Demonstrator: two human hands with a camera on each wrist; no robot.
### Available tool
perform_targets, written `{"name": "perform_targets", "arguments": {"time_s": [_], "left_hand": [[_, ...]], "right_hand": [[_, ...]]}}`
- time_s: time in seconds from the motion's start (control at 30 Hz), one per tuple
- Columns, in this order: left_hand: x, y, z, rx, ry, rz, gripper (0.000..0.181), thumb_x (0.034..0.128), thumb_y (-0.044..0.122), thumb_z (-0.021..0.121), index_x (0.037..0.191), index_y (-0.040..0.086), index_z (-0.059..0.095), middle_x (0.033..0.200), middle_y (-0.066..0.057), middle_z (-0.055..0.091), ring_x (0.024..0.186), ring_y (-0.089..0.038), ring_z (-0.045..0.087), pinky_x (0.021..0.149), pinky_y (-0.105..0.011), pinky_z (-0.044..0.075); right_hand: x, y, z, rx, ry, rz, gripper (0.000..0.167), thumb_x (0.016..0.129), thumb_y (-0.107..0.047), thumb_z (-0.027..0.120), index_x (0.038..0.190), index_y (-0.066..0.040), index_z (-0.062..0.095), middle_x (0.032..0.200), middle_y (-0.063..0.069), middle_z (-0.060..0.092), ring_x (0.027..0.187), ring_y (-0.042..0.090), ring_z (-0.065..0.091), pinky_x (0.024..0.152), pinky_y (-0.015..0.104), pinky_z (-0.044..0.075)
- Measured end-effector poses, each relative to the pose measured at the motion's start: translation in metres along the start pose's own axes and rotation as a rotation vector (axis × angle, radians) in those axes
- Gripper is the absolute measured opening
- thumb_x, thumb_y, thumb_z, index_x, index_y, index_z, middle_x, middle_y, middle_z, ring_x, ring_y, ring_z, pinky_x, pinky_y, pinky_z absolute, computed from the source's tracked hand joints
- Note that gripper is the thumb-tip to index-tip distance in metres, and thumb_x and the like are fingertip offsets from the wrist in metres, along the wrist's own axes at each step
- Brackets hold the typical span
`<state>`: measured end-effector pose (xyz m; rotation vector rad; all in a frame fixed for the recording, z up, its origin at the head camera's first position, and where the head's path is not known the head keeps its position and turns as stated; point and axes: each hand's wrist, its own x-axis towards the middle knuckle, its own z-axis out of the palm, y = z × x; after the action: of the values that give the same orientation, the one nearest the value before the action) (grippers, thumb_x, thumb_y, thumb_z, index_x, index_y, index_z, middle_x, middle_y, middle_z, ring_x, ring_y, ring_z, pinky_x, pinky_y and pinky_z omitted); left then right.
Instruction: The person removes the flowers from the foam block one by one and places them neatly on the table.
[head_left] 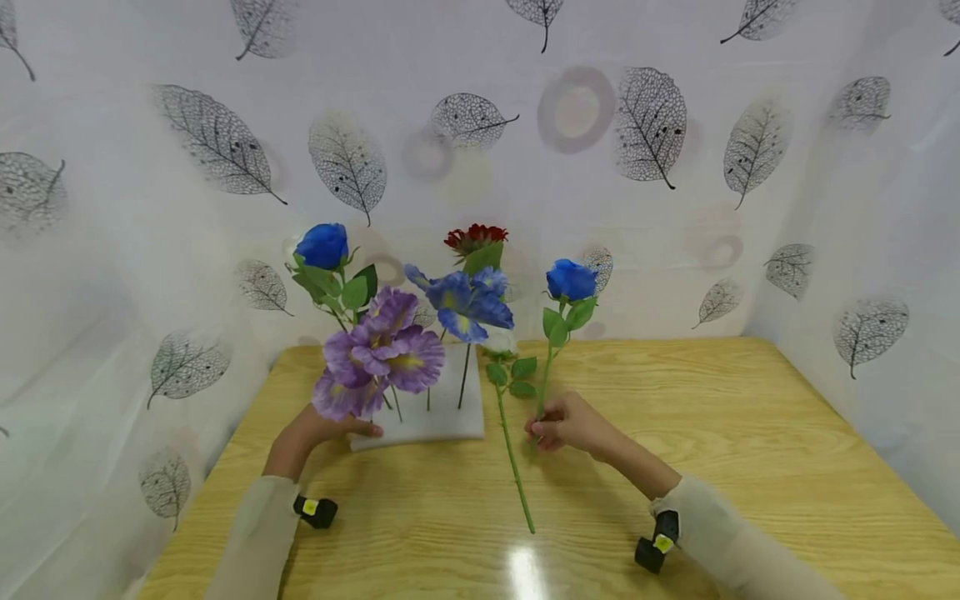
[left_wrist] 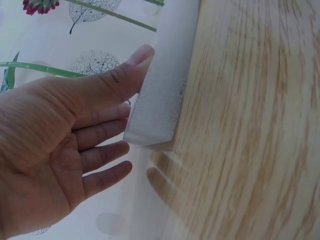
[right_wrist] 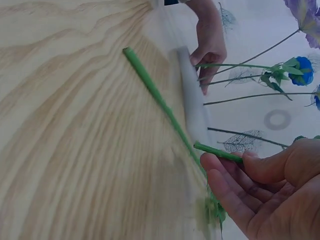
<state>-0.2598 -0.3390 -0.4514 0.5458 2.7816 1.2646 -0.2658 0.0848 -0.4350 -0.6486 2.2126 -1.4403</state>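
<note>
My right hand [head_left: 567, 422] pinches the green stem of an upright blue rose [head_left: 572, 280] between thumb and fingers. In the right wrist view the cut end of that stem [right_wrist: 216, 151] sticks out past the fingertips, above the table. The left hand [left_wrist: 75, 125] rests its thumb on the top edge of a white foam block [left_wrist: 162, 95], its other fingers fairly straight beside the block's end. Standing in the foam are a purple iris [head_left: 382, 354], a blue iris [head_left: 467, 302], another blue rose [head_left: 322, 246] and a red flower [head_left: 477, 239].
A white rose [head_left: 499, 340] lies on the wooden table [head_left: 712, 417] between the foam block and my right hand, its long stem [head_left: 516, 467] pointing toward me. Behind the table hangs a pale curtain [head_left: 495, 183] with leaf prints.
</note>
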Motion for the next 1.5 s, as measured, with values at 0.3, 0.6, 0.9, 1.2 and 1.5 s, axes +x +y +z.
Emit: {"name": "perform_targets", "arguments": {"time_s": [0.3,0.6,0.9,1.2,1.5], "left_hand": [[-0.004,0.000,0.000,0.007,0.010,-0.044,0.132,0.0700,0.022,0.095,0.165,0.012,0.005,0.171,-0.016,0.013,0.156,-0.043,0.014,0.124,-0.064,0.017],[-0.005,0.002,0.000,0.012,0.016,-0.017,0.130,0.0715,0.022,0.094,0.165,0.011,0.005,0.170,-0.019,0.014,0.155,-0.046,0.014,0.122,-0.066,0.017],[-0.002,0.000,-0.001,0.018,0.020,-0.024,0.132,0.0690,0.023,0.096,0.165,0.012,0.006,0.171,-0.016,0.016,0.156,-0.043,0.016,0.124,-0.063,0.018],[-0.003,0.002,-0.001,0.010,0.015,-0.011,0.129,0.0716,0.021,0.094,0.165,0.011,0.006,0.170,-0.018,0.016,0.155,-0.045,0.016,0.122,-0.066,0.019],[-0.003,0.000,0.000,0.031,0.014,-0.059,0.133,0.0704,0.025,0.095,0.165,0.013,0.003,0.171,-0.016,0.013,0.156,-0.044,0.014,0.123,-0.064,0.017]], "right_hand": [[-0.009,0.013,-0.007,-0.017,-0.037,0.060,0.014,0.096,0.001,0.065,0.102,0.013,0.068,0.085,0.018,0.072,0.069,0.019,0.072,0.067,0.040,0.064],[-0.015,0.022,-0.013,-0.015,-0.079,0.072,0.013,0.096,-0.001,0.066,0.101,0.011,0.069,0.083,0.015,0.074,0.066,0.019,0.072,0.062,0.035,0.063],[-0.017,0.025,-0.015,0.001,-0.072,0.124,0.012,0.094,0.001,0.067,0.101,0.011,0.070,0.082,0.014,0.075,0.065,0.020,0.073,0.063,0.037,0.063],[-0.019,0.026,-0.017,-0.022,-0.058,0.142,0.016,0.095,0.001,0.066,0.107,0.011,0.070,0.085,0.015,0.076,0.066,0.021,0.073,0.062,0.037,0.063],[-0.020,0.026,-0.018,-0.021,-0.046,0.121,0.030,0.095,-0.001,0.067,0.118,0.018,0.064,0.090,0.021,0.076,0.067,0.026,0.074,0.062,0.040,0.063]]}}
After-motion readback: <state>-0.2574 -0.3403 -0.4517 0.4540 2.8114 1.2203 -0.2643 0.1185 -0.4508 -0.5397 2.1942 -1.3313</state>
